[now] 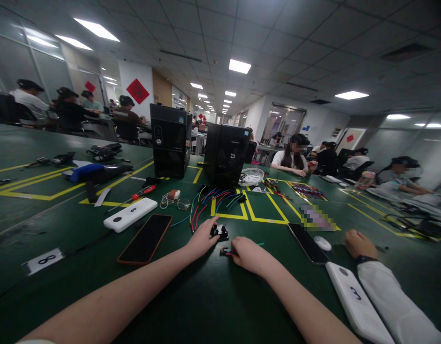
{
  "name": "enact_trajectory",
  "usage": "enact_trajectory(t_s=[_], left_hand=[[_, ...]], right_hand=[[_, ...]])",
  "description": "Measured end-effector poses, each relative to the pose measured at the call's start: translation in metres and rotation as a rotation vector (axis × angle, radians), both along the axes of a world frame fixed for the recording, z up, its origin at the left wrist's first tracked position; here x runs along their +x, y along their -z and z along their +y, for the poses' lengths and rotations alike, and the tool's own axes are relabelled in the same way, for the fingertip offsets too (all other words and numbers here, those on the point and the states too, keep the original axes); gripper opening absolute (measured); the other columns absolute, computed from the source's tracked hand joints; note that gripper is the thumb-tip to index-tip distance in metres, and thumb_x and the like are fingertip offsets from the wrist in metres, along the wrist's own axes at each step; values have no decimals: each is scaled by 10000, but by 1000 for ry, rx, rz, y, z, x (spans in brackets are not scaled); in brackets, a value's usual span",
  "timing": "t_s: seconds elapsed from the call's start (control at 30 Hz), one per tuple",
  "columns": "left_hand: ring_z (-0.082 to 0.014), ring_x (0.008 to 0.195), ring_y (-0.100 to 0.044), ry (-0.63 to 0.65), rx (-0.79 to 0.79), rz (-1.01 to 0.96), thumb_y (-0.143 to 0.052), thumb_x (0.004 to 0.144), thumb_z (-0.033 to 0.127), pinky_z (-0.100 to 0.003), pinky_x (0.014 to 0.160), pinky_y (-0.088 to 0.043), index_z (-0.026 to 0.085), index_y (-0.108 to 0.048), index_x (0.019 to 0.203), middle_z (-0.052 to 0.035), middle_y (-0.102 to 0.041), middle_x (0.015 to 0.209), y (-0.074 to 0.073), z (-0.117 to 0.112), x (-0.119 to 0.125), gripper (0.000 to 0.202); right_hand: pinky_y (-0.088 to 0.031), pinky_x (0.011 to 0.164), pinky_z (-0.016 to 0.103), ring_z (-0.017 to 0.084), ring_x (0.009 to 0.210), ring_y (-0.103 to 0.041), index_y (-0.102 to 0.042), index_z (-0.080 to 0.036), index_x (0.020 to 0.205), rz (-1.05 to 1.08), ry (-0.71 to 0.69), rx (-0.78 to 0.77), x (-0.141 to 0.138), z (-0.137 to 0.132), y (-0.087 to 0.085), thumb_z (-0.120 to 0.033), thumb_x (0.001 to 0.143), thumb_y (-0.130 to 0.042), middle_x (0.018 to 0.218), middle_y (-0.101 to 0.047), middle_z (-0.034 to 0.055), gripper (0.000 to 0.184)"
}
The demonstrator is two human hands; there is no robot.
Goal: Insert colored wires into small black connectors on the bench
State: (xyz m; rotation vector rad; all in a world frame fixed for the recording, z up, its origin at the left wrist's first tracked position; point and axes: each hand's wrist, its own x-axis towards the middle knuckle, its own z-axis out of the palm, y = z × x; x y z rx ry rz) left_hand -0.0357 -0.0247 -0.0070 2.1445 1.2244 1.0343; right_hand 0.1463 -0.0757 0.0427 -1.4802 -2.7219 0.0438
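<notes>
My left hand (203, 237) is at the middle of the green table, its thumb and fingers closed around the near side of a small black part (222, 234) with a pale centre. Just right of it, my right hand (251, 254) is curled with its fingertips pinched on a small dark connector (225, 252) with coloured wires. A green wire end pokes out behind its knuckles. Beyond both hands lies a spread of loose coloured wires (215, 197), red, blue, yellow and green, in front of two black computer cases.
Black computer cases (169, 143) (225, 155) stand ahead. To the left lie a phone (145, 239), white power bank (130, 214), red screwdriver (143, 192) and glasses (175, 202). On the right are another phone (306, 242), a mouse (322, 243) and another person's hand (360, 244).
</notes>
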Motion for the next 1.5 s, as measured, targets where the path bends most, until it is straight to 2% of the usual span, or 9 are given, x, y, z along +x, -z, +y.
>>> enact_trajectory(t_s=[0.2, 0.47, 0.57, 0.67, 0.73, 0.87, 1.0, 1.27, 1.5], left_hand=[[-207, 1050, -498, 9, 8, -2, -573, 719, 125, -363, 966, -351, 205, -371, 1287, -63, -546, 1082, 1, 0, 0, 609], [-226, 1057, -505, -19, -5, 13, -590, 715, 137, -390, 966, -348, 203, -343, 1310, -59, -582, 1089, -2, -2, 0, 648], [-232, 1125, -472, 90, -30, 3, -550, 744, 117, -431, 999, -318, 251, -288, 1344, -48, -572, 1154, -6, -6, 0, 668], [-204, 1177, -444, 263, -75, -101, -490, 759, 70, -388, 982, -372, 263, -211, 1377, -68, -483, 1276, -6, -8, 0, 705], [-201, 1194, -430, 312, -100, -167, -479, 752, 57, -365, 949, -417, 260, -180, 1387, -86, -415, 1334, -4, -9, 1, 732], [-209, 1177, -438, 244, -94, -182, -496, 742, 73, -367, 927, -442, 250, -216, 1378, -101, -398, 1332, -4, -9, 1, 717], [-206, 1162, -448, 227, -79, -130, -500, 757, 105, -357, 925, -443, 238, -236, 1372, -99, -416, 1312, -6, -11, 1, 683], [-219, 1162, -452, 232, -83, -100, -508, 769, 156, -375, 937, -432, 254, -257, 1364, -86, -438, 1296, -9, -12, 0, 654], [-219, 1169, -444, 233, -57, -84, -508, 771, 157, -366, 939, -428, 257, -278, 1352, -80, -444, 1290, -7, -11, 0, 633]], right_hand=[[-419, 737, 311, 234, 816, -568, -604, -112, 868, -54, 20, 60, -9, -5, 8, -161, 711, -497, 868, -614, 146, 196], [-380, 648, 246, 172, 747, -588, -455, -142, 1032, 193, 194, -2, 4, 5, -21, -189, 894, -294, 837, -629, 90, 218], [-382, 687, 238, 169, 833, -594, -430, -161, 1123, 273, 169, 15, 8, 9, -18, -250, 899, -333, 944, -630, 98, 260], [-389, 696, 255, 200, 847, -602, -408, -179, 1220, 176, 170, 28, 10, 9, -10, -414, 819, -487, 954, -639, 100, 471], [-394, 683, 267, 217, 827, -606, -487, -182, 1156, 84, 204, 36, 11, 10, -6, -454, 775, -527, 905, -650, 100, 470], [-396, 646, 251, 201, 797, -610, -583, -185, 960, 43, 283, 25, 16, 16, -2, -391, 749, -550, 851, -652, 84, 297], [-406, 609, 268, 220, 782, -615, -571, -169, 919, 35, 478, 32, 36, 30, -7, -413, 733, -542, 859, -647, 100, 308], [-445, 617, 308, 253, 830, -619, -564, -134, 927, 6, 955, 47, 117, 61, -17, -482, 777, -457, 895, -636, 144, 393], [-460, 667, 330, 276, 895, -605, -571, -117, 936, 51, 1093, -16, 147, 66, -13, -575, 759, -444, 956, -625, 166, 507]])
